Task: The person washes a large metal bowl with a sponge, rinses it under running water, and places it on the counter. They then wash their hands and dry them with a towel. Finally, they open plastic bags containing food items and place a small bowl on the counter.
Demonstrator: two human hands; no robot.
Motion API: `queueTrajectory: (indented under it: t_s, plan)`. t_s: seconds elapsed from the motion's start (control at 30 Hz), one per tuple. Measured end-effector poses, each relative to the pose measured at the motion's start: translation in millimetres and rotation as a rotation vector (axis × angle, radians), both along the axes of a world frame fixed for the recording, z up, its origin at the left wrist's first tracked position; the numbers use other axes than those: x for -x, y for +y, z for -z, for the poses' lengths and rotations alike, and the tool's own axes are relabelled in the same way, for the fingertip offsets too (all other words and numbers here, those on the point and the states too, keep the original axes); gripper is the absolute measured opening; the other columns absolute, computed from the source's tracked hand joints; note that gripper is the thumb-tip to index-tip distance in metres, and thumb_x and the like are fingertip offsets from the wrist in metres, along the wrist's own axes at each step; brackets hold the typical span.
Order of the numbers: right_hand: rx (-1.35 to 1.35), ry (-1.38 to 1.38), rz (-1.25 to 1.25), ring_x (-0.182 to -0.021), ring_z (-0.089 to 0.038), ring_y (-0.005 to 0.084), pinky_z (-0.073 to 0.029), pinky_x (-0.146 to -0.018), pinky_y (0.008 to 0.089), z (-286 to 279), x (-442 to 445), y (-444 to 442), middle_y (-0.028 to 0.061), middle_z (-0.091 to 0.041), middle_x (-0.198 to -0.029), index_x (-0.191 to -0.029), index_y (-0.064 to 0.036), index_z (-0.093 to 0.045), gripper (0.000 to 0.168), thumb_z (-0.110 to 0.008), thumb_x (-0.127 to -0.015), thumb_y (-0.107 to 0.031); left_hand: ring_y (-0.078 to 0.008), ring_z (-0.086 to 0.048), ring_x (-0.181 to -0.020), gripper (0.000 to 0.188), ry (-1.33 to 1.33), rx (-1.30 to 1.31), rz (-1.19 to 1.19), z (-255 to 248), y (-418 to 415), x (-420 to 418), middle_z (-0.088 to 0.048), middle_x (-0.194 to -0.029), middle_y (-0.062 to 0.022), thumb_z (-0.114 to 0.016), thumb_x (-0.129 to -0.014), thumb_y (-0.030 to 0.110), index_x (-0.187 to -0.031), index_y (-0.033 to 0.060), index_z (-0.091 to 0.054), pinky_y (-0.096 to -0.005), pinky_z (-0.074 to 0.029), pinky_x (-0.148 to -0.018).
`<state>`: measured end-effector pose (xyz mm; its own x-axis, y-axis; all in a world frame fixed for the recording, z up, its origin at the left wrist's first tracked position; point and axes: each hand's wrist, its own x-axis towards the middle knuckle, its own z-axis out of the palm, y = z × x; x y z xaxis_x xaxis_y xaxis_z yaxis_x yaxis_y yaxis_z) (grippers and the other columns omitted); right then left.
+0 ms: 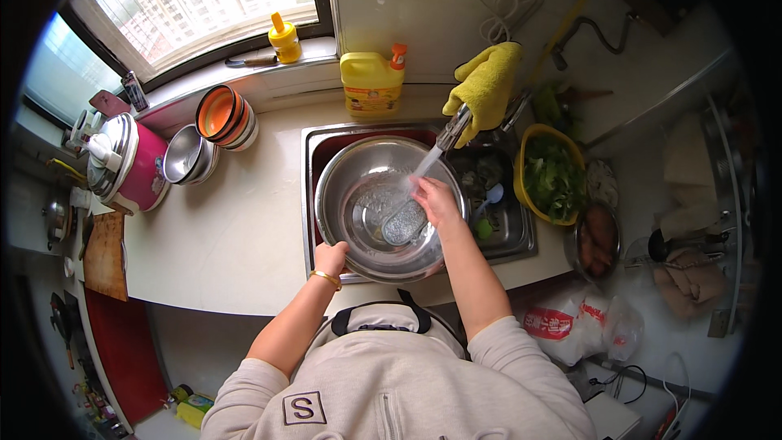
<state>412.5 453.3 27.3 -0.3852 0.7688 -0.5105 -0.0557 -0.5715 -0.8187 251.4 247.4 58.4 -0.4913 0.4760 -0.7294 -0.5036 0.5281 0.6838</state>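
Note:
A large stainless steel basin [342, 195] sits over the left bowl of a steel double sink [308, 220]. My left hand [331, 258] grips the basin's near left rim, a gold-coloured bracelet on the wrist. My right hand [436, 200] is over the basin's right side, under the stream from the faucet [453, 128]; its fingers are bent, and what they may hold is blurred by water. Just below them in the basin lies a clear, rounded, wet shape [403, 223] that I cannot identify. A yellow cloth glove [489, 82] hangs over the faucet.
Right of the sink stand a yellow basket of leafy greens [553, 172] and a metal bowl of reddish-brown roots [597, 241]. A yellow jug [372, 85] is behind the sink. Stacked bowls [226, 116], a pink cooker [137, 165] and a wooden board [105, 250] stand left.

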Motion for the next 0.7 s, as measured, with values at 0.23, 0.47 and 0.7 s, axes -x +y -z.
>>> queueTrajectory:
  t_s: [0.23, 0.47, 0.7]
  plan:
    - [-1.127, -0.986, -0.045, -0.102, -0.054, 0.026, -0.041, -0.089, 0.0376, -34, -61, 2, 0.0127, -0.058, -0.114, -0.106, 0.002, -0.058, 0.039, -0.068, -0.077, -0.023, -0.0259, -0.061, -0.052, 0.019, -0.02, 0.002, 0.004, -21, 7, 13, -0.058, -0.068, -0.0147, -0.059, -0.071, 0.006, -0.083, -0.0085, -0.054, -0.0376, -0.054, -0.044]
    - [0.033, -0.406, -0.155, -0.085, -0.061, 0.0201, -0.049, -0.067, 0.0311, -30, -92, -19, 0.0115, -0.062, -0.102, -0.106, 0.0, -0.059, 0.043, -0.073, -0.073, -0.024, -0.0255, -0.059, -0.049, 0.015, -0.003, -0.005, 0.088, -2, 21, 50, -0.056, -0.066, -0.0148, -0.057, -0.07, 0.002, -0.078, -0.0102, -0.052, -0.0358, -0.048, -0.036]
    - [0.125, -0.338, -0.03, -0.044, -0.047, 0.0125, -0.03, -0.034, 0.0252, -4, -94, -36, 0.0053, -0.055, -0.061, -0.069, 0.003, -0.058, 0.011, -0.063, -0.067, -0.007, -0.0224, -0.061, -0.067, 0.031, 0.285, 0.016, 0.391, 7, 52, 71, -0.059, -0.079, -0.0102, -0.066, -0.075, 0.015, -0.1, -0.0019, -0.058, -0.0322, -0.052, -0.056]
